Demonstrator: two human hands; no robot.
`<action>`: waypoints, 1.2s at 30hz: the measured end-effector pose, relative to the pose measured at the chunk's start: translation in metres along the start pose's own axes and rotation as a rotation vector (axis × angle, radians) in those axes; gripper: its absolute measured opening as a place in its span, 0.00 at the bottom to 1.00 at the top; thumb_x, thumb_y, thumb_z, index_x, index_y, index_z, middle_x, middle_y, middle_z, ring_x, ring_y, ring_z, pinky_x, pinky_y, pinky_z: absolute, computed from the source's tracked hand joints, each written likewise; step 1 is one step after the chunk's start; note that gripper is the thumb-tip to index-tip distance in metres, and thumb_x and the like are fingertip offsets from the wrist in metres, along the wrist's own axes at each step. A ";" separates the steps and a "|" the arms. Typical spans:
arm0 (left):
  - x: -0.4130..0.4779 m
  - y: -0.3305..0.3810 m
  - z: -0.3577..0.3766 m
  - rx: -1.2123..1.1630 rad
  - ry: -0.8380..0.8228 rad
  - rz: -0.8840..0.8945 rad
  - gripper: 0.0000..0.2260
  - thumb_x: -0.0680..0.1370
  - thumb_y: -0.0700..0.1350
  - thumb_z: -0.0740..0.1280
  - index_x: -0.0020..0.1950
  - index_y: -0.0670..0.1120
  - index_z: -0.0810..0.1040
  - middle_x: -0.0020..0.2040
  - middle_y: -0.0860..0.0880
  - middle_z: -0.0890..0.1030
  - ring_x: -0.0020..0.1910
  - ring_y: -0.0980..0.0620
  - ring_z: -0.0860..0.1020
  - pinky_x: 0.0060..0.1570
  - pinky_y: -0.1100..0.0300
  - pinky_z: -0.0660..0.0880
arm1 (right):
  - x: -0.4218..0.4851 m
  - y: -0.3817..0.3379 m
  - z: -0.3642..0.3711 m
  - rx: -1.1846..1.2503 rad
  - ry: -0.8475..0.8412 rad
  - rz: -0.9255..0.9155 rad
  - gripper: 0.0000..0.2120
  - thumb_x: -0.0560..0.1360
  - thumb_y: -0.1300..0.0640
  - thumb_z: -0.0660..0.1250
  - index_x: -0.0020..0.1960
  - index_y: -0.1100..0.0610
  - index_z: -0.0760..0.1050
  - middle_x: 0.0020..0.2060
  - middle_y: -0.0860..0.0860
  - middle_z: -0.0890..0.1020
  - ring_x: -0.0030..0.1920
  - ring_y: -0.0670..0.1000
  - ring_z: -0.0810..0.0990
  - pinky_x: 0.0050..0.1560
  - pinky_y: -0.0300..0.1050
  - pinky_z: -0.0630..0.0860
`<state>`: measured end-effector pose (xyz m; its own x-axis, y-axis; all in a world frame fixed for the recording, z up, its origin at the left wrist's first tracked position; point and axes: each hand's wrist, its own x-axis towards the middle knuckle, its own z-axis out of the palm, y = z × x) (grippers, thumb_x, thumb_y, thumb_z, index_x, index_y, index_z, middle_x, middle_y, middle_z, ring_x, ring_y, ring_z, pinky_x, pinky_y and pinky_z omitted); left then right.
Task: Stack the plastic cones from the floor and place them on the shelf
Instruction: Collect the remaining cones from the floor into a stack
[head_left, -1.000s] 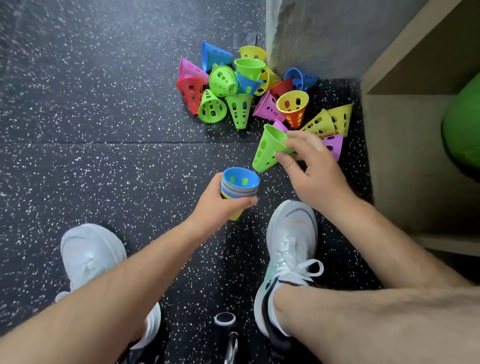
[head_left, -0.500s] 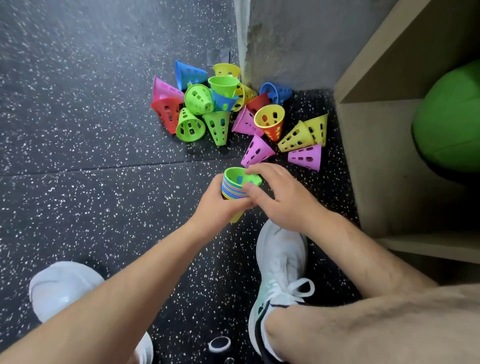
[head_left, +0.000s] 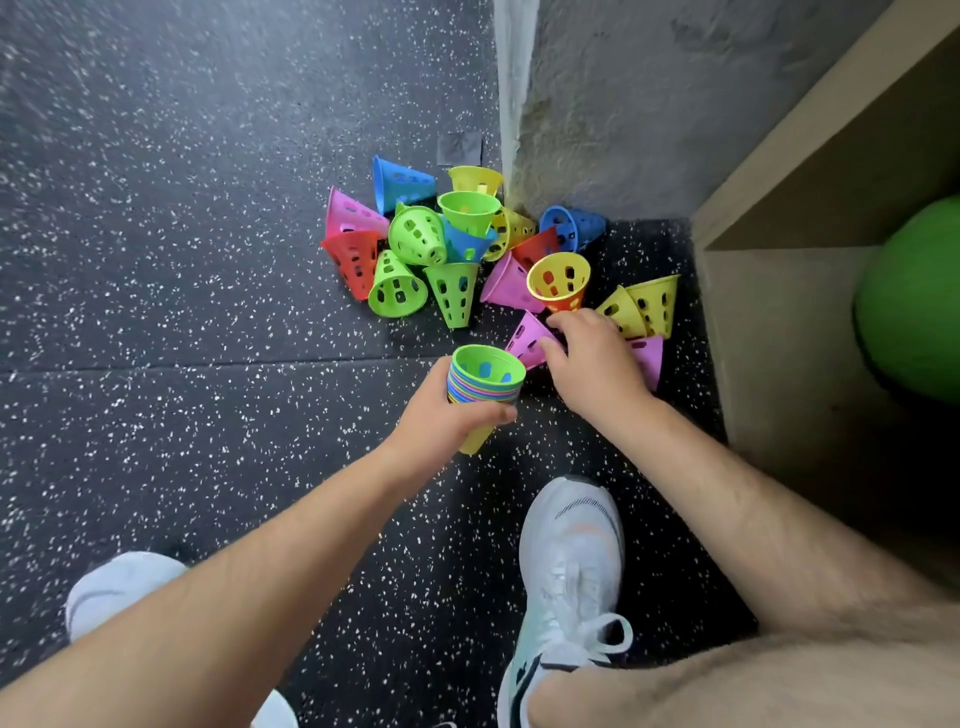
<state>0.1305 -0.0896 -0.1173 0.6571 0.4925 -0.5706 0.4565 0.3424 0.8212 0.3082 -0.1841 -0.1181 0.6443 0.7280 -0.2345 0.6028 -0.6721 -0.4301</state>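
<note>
site: gym / training room | evidence: black speckled rubber floor | perforated plastic cones piled in corner | green exercise ball in wooden shelf | bare concrete wall

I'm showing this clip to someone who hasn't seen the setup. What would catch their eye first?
The bright pile of loose cones on the dark speckled floor, heaped by the wall corner. Next, the nested stack of cones, green on top, gripped in the left hand, while the right hand touches a pink cone beside it. A big green ball sits in the shelf at right.
</note>
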 end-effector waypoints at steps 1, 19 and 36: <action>0.002 -0.001 -0.002 -0.001 0.005 -0.004 0.30 0.61 0.49 0.81 0.60 0.49 0.76 0.54 0.43 0.85 0.47 0.51 0.82 0.50 0.50 0.78 | 0.003 0.000 0.002 0.011 -0.013 0.011 0.14 0.81 0.52 0.63 0.63 0.56 0.77 0.56 0.57 0.79 0.60 0.60 0.74 0.62 0.54 0.71; 0.005 -0.016 -0.010 0.025 0.006 -0.005 0.29 0.63 0.46 0.80 0.62 0.47 0.76 0.53 0.41 0.84 0.44 0.52 0.81 0.49 0.51 0.77 | -0.033 -0.011 -0.018 0.295 0.295 -0.260 0.09 0.82 0.57 0.63 0.57 0.59 0.79 0.57 0.54 0.80 0.58 0.55 0.78 0.61 0.49 0.74; 0.024 0.012 0.016 -0.022 -0.035 0.088 0.34 0.60 0.50 0.82 0.63 0.46 0.77 0.54 0.41 0.84 0.46 0.50 0.82 0.49 0.51 0.79 | -0.022 0.006 -0.025 0.263 0.198 -0.224 0.14 0.81 0.56 0.64 0.66 0.55 0.76 0.61 0.50 0.76 0.60 0.50 0.75 0.62 0.46 0.72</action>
<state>0.1613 -0.0860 -0.1215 0.7152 0.4931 -0.4953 0.3827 0.3167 0.8679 0.3098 -0.2075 -0.0939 0.6045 0.7950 0.0515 0.6140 -0.4237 -0.6660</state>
